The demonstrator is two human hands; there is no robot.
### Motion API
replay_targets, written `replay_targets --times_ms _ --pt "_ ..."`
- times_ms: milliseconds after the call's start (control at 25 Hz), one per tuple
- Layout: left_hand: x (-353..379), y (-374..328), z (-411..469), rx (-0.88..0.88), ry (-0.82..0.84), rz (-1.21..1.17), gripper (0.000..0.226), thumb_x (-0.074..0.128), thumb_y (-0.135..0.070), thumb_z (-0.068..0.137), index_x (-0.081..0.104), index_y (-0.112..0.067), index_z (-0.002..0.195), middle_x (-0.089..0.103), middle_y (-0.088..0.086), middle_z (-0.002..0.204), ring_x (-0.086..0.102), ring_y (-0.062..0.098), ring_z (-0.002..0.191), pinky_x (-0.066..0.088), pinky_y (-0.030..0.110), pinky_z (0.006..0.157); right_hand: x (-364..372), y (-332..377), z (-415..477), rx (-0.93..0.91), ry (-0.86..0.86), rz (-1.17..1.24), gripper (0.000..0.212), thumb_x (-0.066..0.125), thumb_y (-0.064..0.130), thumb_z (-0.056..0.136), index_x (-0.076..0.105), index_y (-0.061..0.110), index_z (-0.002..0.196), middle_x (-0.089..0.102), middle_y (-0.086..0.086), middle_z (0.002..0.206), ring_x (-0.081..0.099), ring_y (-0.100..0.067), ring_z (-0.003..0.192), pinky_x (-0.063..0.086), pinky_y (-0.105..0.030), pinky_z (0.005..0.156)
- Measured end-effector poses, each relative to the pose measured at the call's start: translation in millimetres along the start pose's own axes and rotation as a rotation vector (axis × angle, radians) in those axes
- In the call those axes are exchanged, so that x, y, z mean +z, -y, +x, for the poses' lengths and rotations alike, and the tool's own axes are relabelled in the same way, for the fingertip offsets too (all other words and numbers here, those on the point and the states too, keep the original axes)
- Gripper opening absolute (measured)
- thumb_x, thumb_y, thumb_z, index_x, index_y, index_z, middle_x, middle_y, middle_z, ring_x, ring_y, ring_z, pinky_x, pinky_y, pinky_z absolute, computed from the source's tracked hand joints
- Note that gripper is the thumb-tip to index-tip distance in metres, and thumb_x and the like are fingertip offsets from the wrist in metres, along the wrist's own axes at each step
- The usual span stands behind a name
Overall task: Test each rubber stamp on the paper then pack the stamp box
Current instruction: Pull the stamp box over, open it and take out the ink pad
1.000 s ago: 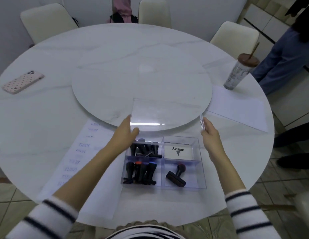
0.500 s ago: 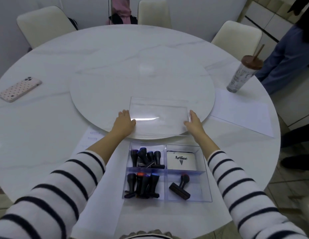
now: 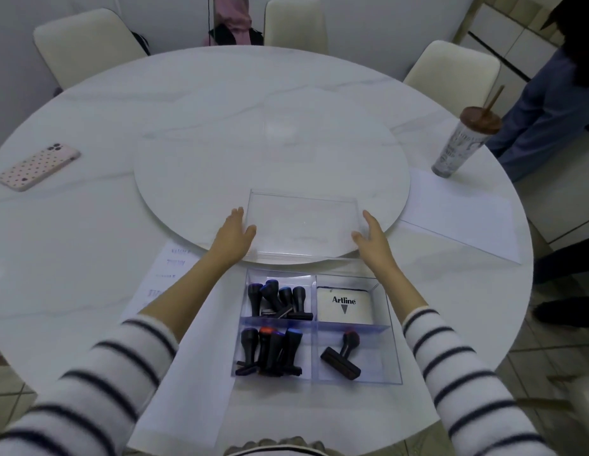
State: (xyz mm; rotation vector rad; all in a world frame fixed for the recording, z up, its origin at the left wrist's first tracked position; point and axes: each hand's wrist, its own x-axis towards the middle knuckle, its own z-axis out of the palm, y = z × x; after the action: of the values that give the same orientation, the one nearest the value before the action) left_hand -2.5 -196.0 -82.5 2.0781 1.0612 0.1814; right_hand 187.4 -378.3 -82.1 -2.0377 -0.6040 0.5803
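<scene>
The clear stamp box [image 3: 394,357] stands open on a white paper [image 3: 201,373] at the table's near edge. Several black-handled stamps [image 3: 280,299] fill its far-left compartment and several more [image 3: 270,352] the near-left one. One stamp [image 3: 342,357] lies in the near-right compartment, and an Artline ink pad [image 3: 345,306] in the far-right. Just beyond the box, the clear lid [image 3: 303,222] lies flat on the round turntable [image 3: 270,159]. My left hand [image 3: 233,236] holds its left edge, my right hand [image 3: 372,240] its right edge. Blue stamp marks [image 3: 174,261] show on the paper left of my forearm.
A dotted pink phone [image 3: 39,167] lies at the far left. A lidded tumbler with a straw [image 3: 462,146] stands at the right, with another white sheet [image 3: 457,215] near it. A person in blue trousers [image 3: 543,110] stands beyond the table's right side. Chairs ring the far edge.
The lid was raised over the box one second ago; both hands have carried it forward and laid it flat on the turntable. The box and stamps have not moved.
</scene>
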Motion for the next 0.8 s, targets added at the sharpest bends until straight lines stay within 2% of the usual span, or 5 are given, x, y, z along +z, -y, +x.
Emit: replay_targets --times_ms 160,280,440,600,800 --pt "-6 10 -78 0.036 -0.019 -0.238 0.048 0.039 -0.024 0.096 0.027 -0.018 0.142 0.030 0.002 0.149 0.029 0.017 0.135 0.022 0.030 0.107 -22 -13 -63 0.016 -0.057 0.135 0.046 0.042 0.017 0.095 0.030 0.022 0.139 0.032 0.006 0.146 0.027 -0.007 0.132 0.022 -0.025 0.106" --pt "5 26 -130 0.022 0.009 -0.320 0.045 0.041 -0.019 0.096 0.031 -0.019 0.140 0.035 -0.002 0.145 0.033 0.005 0.126 0.022 0.019 0.100 -30 -32 -118 0.038 -0.060 0.161 0.044 0.042 0.017 0.095 0.032 0.023 0.138 0.035 0.012 0.139 0.030 -0.003 0.127 0.023 -0.023 0.104" --pt "32 45 -167 0.020 0.045 -0.422 0.046 0.043 -0.019 0.095 0.029 -0.021 0.139 0.033 -0.008 0.143 0.031 0.004 0.128 0.021 0.003 0.097 -21 -59 -163 0.116 -0.021 0.223 0.044 0.040 0.011 0.095 0.032 0.017 0.138 0.036 0.006 0.141 0.032 -0.004 0.125 0.026 -0.017 0.099" --pt "51 43 -178 -0.020 0.012 -0.549 0.050 0.040 -0.018 0.095 0.018 -0.031 0.138 0.022 -0.016 0.143 0.024 0.005 0.134 0.016 0.022 0.109 -9 -66 -169 0.135 -0.049 0.292 0.041 0.036 0.007 0.096 0.037 0.014 0.136 0.042 -0.001 0.141 0.038 -0.010 0.126 0.027 -0.024 0.103" --pt "49 37 -171 -0.037 0.018 -0.565 0.053 0.033 -0.006 0.096 0.015 -0.022 0.143 0.019 -0.017 0.142 0.021 0.004 0.133 0.013 0.022 0.109 -10 -61 -152 0.115 -0.068 0.310 0.040 0.037 0.005 0.096 0.039 0.014 0.135 0.043 -0.002 0.142 0.039 -0.012 0.128 0.027 -0.026 0.107"
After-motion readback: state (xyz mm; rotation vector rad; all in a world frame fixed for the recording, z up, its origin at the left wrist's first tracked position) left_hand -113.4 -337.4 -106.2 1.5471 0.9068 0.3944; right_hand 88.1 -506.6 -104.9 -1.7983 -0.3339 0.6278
